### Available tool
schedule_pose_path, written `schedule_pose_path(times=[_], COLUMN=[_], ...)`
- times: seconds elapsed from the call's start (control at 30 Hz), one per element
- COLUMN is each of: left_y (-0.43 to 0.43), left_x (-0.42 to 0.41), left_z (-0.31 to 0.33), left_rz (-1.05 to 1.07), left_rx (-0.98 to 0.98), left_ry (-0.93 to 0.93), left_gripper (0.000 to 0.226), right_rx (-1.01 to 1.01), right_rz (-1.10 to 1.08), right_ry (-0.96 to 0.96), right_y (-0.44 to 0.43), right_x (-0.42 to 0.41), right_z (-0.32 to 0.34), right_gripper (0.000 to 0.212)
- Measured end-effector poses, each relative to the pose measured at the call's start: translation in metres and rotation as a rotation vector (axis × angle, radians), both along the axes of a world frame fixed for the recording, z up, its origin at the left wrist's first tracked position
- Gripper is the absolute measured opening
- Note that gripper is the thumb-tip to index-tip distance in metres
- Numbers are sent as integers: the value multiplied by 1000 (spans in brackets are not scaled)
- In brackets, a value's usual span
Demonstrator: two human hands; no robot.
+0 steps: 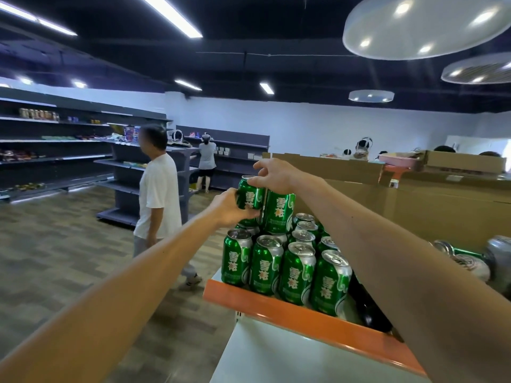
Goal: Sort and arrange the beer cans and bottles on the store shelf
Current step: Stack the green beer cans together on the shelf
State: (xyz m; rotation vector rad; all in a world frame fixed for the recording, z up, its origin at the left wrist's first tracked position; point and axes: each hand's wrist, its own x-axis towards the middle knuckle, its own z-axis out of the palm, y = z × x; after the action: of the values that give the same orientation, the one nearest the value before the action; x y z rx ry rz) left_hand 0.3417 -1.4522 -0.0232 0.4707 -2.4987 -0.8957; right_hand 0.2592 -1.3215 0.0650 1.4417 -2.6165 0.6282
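Observation:
Several green beer cans point(293, 269) stand in rows on a shelf with an orange front edge point(304, 313). Two more green cans stand on top of the back rows as a second layer. My left hand point(229, 208) grips the left upper can point(249, 199) around its side. My right hand point(272, 172) pinches the top rim of that same can from above. The right upper can point(279, 214) stands beside it, touching it. A dark bottle point(367, 305) lies on the shelf behind the front row, partly hidden by my right forearm.
Silver and green cans point(470, 258) lie on their sides at the right. Cardboard boxes point(414, 197) rise behind the shelf. A person in a white shirt point(159, 194) walks on the left aisle. Dark store shelves point(55, 150) line the far left.

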Motion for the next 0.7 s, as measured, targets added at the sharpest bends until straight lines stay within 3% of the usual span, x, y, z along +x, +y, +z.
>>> schedule_pose_path(times=[0.07,0.2,0.43,0.7], left_y=[0,11,68,178], left_x=[4,15,7,-8], left_z=[9,27,50,58], left_rz=[14,80,62,-157], left_rx=[-14,-56,-337,-511], left_ry=[-38,14,295,104], left_gripper=[46,94,71,63], right_rx=[-20,-12,-33,107], right_rz=[-19,-78,-230,-396], right_ry=[18,61,124,107], right_y=[6,28,80,192], right_x=[0,-1,-3,4], right_z=[2,9,-3,-9], right_gripper=[63,56,60,47])
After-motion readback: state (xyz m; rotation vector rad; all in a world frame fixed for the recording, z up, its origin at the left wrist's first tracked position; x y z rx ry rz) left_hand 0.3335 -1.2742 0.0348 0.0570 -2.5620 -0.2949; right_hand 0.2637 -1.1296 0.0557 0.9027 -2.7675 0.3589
